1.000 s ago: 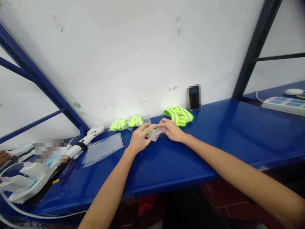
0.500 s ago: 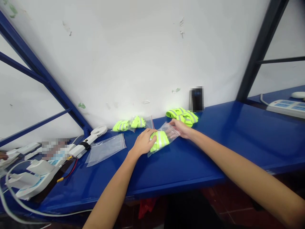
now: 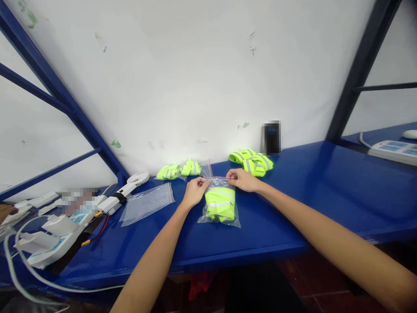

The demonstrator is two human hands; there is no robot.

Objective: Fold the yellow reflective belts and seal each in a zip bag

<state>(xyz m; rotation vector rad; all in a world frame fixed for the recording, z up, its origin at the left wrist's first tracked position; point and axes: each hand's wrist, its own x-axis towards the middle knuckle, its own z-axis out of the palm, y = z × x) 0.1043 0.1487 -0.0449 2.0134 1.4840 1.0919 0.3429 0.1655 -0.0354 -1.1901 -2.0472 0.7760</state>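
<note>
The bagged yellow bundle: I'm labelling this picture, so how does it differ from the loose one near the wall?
The bagged bundle sits inside a clear bag; the loose bundle shows no bag. The left hand and right hand pinch the bagged bundle's bag by its red-lined edge; neither holds the loose bundle, which lies nearer the wall. Both are bright yellow with pale stripes.

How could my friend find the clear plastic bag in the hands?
At the long blue table, the bare left hand and right hand hold a clear plastic bag with a neon-yellow, silver-striped bundle inside. Only this bag is pinched, near both ends of its red-lined edge.
</note>
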